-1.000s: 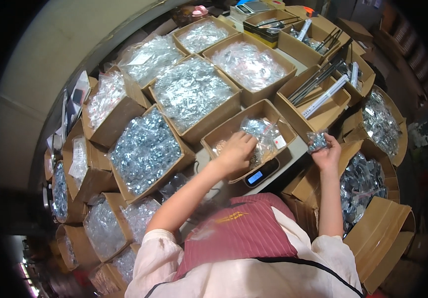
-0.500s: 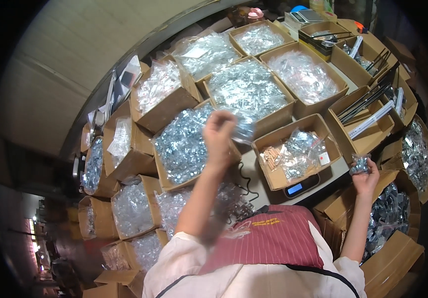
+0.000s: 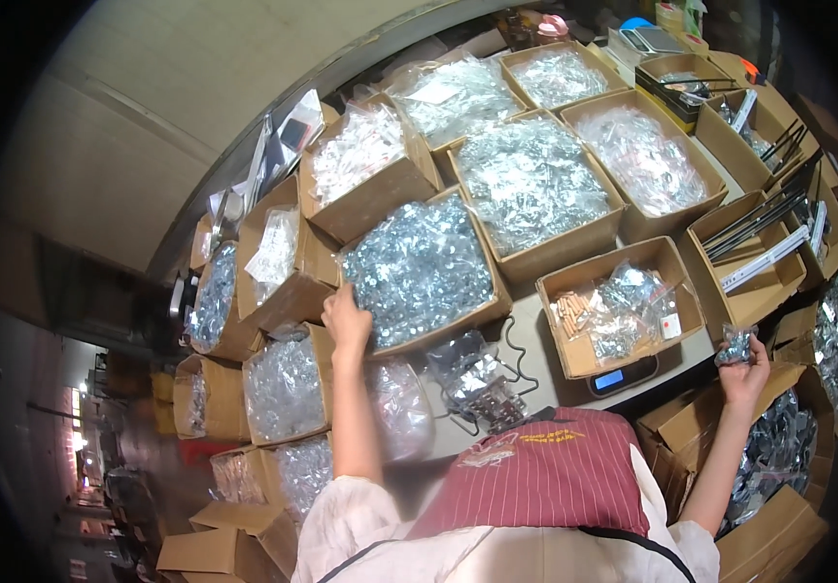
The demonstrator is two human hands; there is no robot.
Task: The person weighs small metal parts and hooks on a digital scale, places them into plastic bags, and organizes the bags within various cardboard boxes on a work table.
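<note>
My right hand (image 3: 747, 377), at the right, holds up a small clear bag of metal parts (image 3: 735, 346) in its fingertips. My left hand (image 3: 347, 323) is at the left front corner of a carton of small silvery parts in clear bags (image 3: 419, 272). Its fingers are curled together, and what they may hold is too small to tell. On the worktop by that carton lie clear bags with metal pieces (image 3: 485, 387). An open carton (image 3: 623, 367) of mixed bags and copper-coloured pins rests on a scale with a lit blue display (image 3: 610, 380).
Cartons of bagged parts (image 3: 535, 185) crowd the far side. Boxes with black rods and white strips (image 3: 764, 257) stand at the right. Cartons of dark metal pieces (image 3: 778, 432) are low at the right. More cartons (image 3: 286, 389) stand at the left. A bent black wire (image 3: 516, 355) lies on the worktop.
My left hand has moved left and nearer to me; the blurred clear bag of metal parts beside it is no longer there. My right hand still holds its small bag. The view has shifted.
</note>
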